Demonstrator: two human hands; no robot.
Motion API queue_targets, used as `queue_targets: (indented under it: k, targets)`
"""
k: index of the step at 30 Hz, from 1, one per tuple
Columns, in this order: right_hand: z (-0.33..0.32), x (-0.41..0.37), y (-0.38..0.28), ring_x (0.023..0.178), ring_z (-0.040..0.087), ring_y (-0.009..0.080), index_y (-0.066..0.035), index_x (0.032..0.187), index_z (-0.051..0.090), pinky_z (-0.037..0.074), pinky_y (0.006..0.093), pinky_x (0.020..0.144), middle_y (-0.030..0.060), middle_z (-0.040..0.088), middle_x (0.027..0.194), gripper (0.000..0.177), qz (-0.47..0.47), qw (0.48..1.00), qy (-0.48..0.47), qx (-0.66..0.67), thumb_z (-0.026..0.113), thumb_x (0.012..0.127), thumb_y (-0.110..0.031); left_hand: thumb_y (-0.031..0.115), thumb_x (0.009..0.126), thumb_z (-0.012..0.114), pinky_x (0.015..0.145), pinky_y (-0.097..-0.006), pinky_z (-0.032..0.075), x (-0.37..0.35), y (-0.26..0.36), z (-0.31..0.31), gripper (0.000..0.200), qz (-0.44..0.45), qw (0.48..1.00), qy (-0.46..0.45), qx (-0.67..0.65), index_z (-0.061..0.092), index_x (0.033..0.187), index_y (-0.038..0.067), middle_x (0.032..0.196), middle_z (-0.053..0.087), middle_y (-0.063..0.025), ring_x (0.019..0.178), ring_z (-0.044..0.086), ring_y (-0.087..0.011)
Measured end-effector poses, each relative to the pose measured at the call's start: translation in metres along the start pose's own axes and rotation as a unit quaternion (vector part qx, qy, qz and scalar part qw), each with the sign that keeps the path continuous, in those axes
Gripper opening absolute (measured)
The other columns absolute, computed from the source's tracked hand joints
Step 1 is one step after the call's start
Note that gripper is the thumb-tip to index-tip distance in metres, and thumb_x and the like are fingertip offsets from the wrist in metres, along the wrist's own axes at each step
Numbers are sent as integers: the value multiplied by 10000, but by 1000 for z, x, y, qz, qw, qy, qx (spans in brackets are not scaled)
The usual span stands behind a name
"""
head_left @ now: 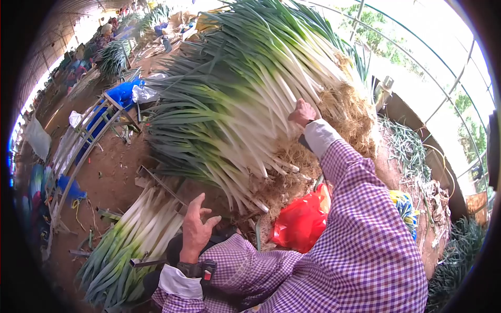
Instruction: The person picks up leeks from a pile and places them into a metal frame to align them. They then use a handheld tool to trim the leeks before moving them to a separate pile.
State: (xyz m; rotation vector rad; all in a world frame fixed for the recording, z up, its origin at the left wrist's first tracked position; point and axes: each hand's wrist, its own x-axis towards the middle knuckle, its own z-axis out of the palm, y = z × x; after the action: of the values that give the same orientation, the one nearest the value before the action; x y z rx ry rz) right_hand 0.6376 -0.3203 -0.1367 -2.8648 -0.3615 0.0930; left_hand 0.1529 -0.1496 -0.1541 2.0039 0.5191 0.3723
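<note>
A big heap of long green onions, with white stalks and dark green leaves, lies in front of me. Their dry, tangled roots point to the right. My right hand reaches onto the white stalks near the root end, its fingers curled round a stalk, though partly hidden. Nearer my body, my left hand is raised with thumb and fingers apart, holding nothing. Beside it, at lower left, a smaller bunch of green onions rests across a metal frame.
A red plastic bag lies by my right arm, below the roots. To the left stand a curved metal rack and blue sheeting. Loose green leaves litter the right side. A person is at the far upper left.
</note>
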Motion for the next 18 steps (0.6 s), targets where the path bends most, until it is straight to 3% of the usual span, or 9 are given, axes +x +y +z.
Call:
queue_targets:
  k: [2, 5, 7, 9, 13, 18]
  targets:
    - [-21, -3, 4, 1323, 513, 365, 19, 1386, 443, 430, 400, 1116, 229, 551, 1364, 886, -30, 998, -49, 7, 870, 712, -367, 68, 753, 814, 887, -382, 542, -2, -3, 1, 757, 9, 999, -5, 33, 487, 1433, 7, 1348, 573, -180, 991, 700, -255]
    - [-24, 21, 18, 1415, 415, 365, 49, 1516, 323, 370, 385, 1163, 249, 442, 1502, 1053, -63, 981, -96, 155, 867, 735, -403, 65, 748, 812, 877, -383, 543, -4, -8, 2, 737, 11, 999, -7, 33, 505, 1416, 3, 1339, 575, -186, 977, 704, -258]
    - [-85, -34, -13, 1442, 376, 368, 55, 1562, 246, 343, 383, 1182, 263, 380, 1553, 1129, -82, 963, -132, 222, 868, 745, -416, 65, 749, 812, 877, -384, 545, -3, -7, 2, 723, 10, 999, -5, 35, 517, 1406, 2, 1341, 577, -184, 970, 705, -257]
    - [-93, -46, -29, 1438, 373, 368, 54, 1567, 231, 317, 393, 1199, 279, 366, 1555, 1148, -60, 936, -174, 301, 871, 747, -431, 44, 753, 794, 911, -381, 550, -1, -4, 2, 714, -1, 999, -8, 37, 521, 1411, -3, 1363, 579, -180, 1000, 707, -246]
    - [-5, -3, -1, 1046, 645, 317, 49, 1425, 408, 571, 367, 878, 222, 576, 1279, 769, -73, 914, -173, 359, 806, 853, -276, 34, 761, 784, 926, -372, 552, -1, -1, 4, 704, -7, 999, -8, 43, 524, 1414, -9, 1373, 588, -176, 1015, 708, -234]
    - [43, 5, 11, 1037, 534, 287, 35, 1295, 491, 485, 403, 883, 188, 536, 1171, 746, -138, 912, -98, 375, 811, 777, -395, 115, 773, 805, 895, -379, 541, -2, -13, 7, 674, -10, 999, -15, 49, 545, 1379, -23, 1341, 608, -171, 995, 709, -247]
